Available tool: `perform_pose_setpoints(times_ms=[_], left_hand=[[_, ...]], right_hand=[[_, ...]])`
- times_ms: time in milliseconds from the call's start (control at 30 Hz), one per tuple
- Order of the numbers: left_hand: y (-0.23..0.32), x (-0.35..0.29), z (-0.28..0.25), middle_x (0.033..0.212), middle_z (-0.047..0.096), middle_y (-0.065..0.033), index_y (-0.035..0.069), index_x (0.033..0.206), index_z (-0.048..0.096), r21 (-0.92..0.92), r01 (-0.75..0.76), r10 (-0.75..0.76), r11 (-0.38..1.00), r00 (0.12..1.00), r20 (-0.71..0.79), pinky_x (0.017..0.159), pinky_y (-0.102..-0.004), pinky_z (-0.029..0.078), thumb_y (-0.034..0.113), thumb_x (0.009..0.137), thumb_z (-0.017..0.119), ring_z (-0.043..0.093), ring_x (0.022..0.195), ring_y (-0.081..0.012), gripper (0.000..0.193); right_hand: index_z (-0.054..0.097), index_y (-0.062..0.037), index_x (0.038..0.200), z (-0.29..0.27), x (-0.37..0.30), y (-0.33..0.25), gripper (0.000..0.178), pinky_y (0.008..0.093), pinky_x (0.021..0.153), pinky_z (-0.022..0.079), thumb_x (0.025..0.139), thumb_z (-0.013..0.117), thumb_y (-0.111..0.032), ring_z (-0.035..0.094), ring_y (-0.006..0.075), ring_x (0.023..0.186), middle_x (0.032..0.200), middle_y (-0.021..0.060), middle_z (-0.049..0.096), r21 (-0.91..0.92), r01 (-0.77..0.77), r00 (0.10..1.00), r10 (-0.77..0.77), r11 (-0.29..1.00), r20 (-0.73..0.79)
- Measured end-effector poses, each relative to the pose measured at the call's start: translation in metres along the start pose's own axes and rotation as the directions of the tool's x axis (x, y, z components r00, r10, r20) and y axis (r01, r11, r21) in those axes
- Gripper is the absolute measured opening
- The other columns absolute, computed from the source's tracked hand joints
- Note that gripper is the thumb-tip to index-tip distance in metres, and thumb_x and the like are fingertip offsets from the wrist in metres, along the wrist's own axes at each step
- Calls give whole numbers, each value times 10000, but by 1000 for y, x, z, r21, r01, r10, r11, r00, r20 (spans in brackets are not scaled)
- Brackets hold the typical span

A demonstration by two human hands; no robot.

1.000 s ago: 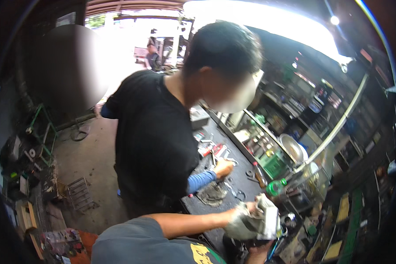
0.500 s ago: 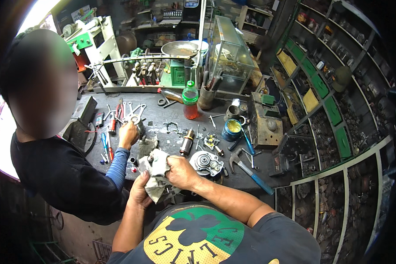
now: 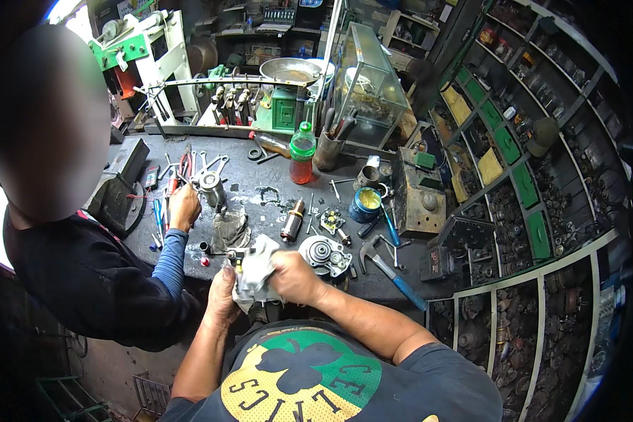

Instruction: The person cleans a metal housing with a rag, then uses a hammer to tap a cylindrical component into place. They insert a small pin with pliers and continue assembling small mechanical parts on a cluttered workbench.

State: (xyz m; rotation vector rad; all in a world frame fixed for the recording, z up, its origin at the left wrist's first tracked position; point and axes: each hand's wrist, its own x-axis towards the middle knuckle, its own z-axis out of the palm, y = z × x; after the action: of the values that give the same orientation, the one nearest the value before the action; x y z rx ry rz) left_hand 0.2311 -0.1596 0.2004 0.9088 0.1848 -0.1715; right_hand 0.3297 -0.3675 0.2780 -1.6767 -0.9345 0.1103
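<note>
Close to my body, at the bench's near edge, my left hand [image 3: 222,294] is closed round a small metal part [image 3: 238,256] partly wrapped in cloth. A pale grey rag [image 3: 259,266] covers most of that part, so its kind is hard to make out. My right hand [image 3: 297,278], slightly blurred, grips the rag from the right and presses it on the part. Just right of it lies a round metal housing cover [image 3: 321,252]. Beyond are an armature [image 3: 292,224] and a brush plate [image 3: 333,222]. A dirty grey cloth [image 3: 230,232] lies ahead of my left hand.
A co-worker's hand [image 3: 184,207] is at the left among wrenches, beside a metal cylinder [image 3: 212,188]. A hammer [image 3: 392,276] with blue handle lies right, near an open blue grease tub [image 3: 366,204]. A bottle of red liquid [image 3: 302,156] stands behind. Shelves [image 3: 520,281] line the right.
My right hand has shifted the rag, and the metal part now shows beside my left hand. The co-worker's hand has drawn back left from the metal cylinder. The whole view has shifted slightly.
</note>
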Motion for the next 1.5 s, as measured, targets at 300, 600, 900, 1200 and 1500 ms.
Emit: perform_pose_setpoints(times_ms=[300, 600, 900, 1200, 1500], left_hand=[[-3, 7, -9, 1338, 760, -159, 15, 1486, 617, -179, 148, -134, 973, 987, 89, 1071, -516, 599, 685, 1049, 640, 762, 1188, -312, 800], [-20, 17, 21, 1558, 643, -198, 75, 1623, 531, -565, 165, -4, 808, 962, 274, 1197, -619, 493, 758, 1009, 620, 646, 1401, -382, 923], [24, 26, 13, 1331, 718, -87, -11, 1518, 588, 182, -206, 173, 961, 968, 183, 1087, -362, 542, 830, 765, 861, 675, 1223, -174, 1161], [99, 34, 32, 1214, 795, -86, -35, 1393, 701, 615, -308, 74, 726, 924, 375, 1011, -366, 587, 335, 686, 1073, 735, 1089, -185, 880], [46, 44, 12, 1337, 750, -80, -37, 1470, 629, 200, -260, 220, 945, 954, 204, 1098, -366, 558, 576, 626, 1068, 706, 1209, -163, 1131]], right_hand=[[546, -36, 1527, -22, 24, 31, 723, 467, 1143, 514, 856, 793, -142, 606, 421, 1380, 1492, 269, 594, -34, -129, 903, 131, 991, 409], [779, -52, 1263, -17, 28, 44, 241, 410, 1036, 584, 1080, 625, -83, 764, 263, 1109, 1194, 101, 815, 391, -241, 932, 325, 888, -162], [636, -28, 1504, -24, 38, 20, 517, 436, 1183, 509, 1125, 562, -371, 676, 245, 1319, 1419, 147, 730, 743, -258, 964, 119, 617, 236], [745, -29, 1348, -63, 73, -18, 399, 377, 1076, 544, 952, 799, -32, 698, 178, 1176, 1276, 105, 798, 165, -395, 824, 269, 904, 499], [768, -12, 1268, -57, 66, 17, 262, 380, 965, 601, 1105, 609, -141, 756, 184, 1060, 1202, 105, 805, 528, -191, 969, 245, 828, -33]])
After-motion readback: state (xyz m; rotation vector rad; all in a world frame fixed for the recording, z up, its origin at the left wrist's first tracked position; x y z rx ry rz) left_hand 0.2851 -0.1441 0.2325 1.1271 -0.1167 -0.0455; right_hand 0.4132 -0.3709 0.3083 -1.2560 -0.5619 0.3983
